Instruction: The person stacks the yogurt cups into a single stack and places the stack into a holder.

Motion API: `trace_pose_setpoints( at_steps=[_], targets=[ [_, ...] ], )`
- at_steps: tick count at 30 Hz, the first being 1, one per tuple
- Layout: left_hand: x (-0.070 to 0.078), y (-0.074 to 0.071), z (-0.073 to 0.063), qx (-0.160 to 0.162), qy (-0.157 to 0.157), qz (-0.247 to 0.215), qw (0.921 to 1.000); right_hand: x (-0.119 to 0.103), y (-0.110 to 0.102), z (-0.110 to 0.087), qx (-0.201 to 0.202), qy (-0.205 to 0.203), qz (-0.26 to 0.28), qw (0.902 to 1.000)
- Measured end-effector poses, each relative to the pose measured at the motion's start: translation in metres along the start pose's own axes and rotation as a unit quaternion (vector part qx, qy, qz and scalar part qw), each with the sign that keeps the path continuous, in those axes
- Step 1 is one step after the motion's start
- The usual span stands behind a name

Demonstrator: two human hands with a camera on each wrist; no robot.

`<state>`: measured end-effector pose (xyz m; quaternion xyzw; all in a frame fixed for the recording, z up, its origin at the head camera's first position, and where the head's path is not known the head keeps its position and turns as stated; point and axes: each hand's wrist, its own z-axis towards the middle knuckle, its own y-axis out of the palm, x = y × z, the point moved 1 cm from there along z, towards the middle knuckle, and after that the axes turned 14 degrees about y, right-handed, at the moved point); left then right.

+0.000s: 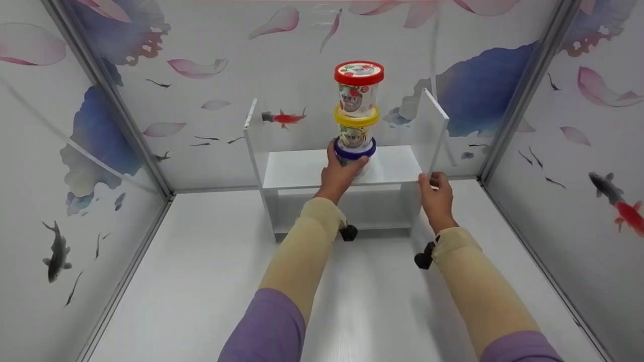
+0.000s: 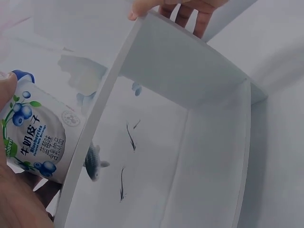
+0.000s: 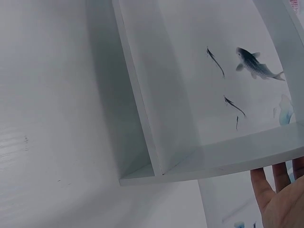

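Observation:
Three lidded tubs stand stacked on the upper board of a small white shelf (image 1: 294, 168). On top is the red-lidded tub (image 1: 358, 93), under it the yellow-lidded tub (image 1: 356, 131), and lowest the blue-lidded tub (image 1: 352, 149). My left hand (image 1: 338, 173) grips the lowest one, thumb and fingers around its sides. Blueberries are printed on that blueberry tub (image 2: 40, 133) in the left wrist view. My right hand (image 1: 437, 198) holds the front edge of the shelf's right side panel (image 1: 433, 128), and in the right wrist view its fingers (image 3: 261, 185) touch the panel's outer face.
Below the upper board the shelf has an open compartment (image 1: 347, 206). It stands on a white surface (image 1: 201, 261) against a back wall (image 1: 211, 166) printed with petals and fish. Printed walls with metal corner strips (image 1: 136, 136) rise at both sides.

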<state>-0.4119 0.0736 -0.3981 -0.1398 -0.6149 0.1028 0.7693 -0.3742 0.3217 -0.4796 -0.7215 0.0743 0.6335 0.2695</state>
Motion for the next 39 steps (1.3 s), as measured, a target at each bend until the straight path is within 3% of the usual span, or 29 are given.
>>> trace_pose_setpoints(
  at_steps=[10,15,23,32,39],
  targets=[
    [0.003,0.003,0.009,0.007,-0.066,0.011,0.9978,-0.002,0.002,-0.004,-0.004,0.014,-0.009,0.9999],
    [0.003,0.003,0.009,0.015,-0.080,0.013,0.9966,-0.002,0.003,-0.004,-0.004,0.016,-0.012,0.9998],
    [0.004,0.002,0.005,0.021,-0.086,0.024,0.9958,0.000,0.007,-0.005,-0.010,0.017,-0.014,0.9997],
    [0.005,0.002,0.002,0.030,-0.083,0.027,0.9957,0.001,0.009,-0.005,-0.008,-0.018,-0.004,0.9998],
    [0.004,0.001,-0.004,0.011,-0.078,0.023,0.9966,0.000,-0.001,-0.007,-0.025,0.007,-0.031,0.9992]
  ],
)
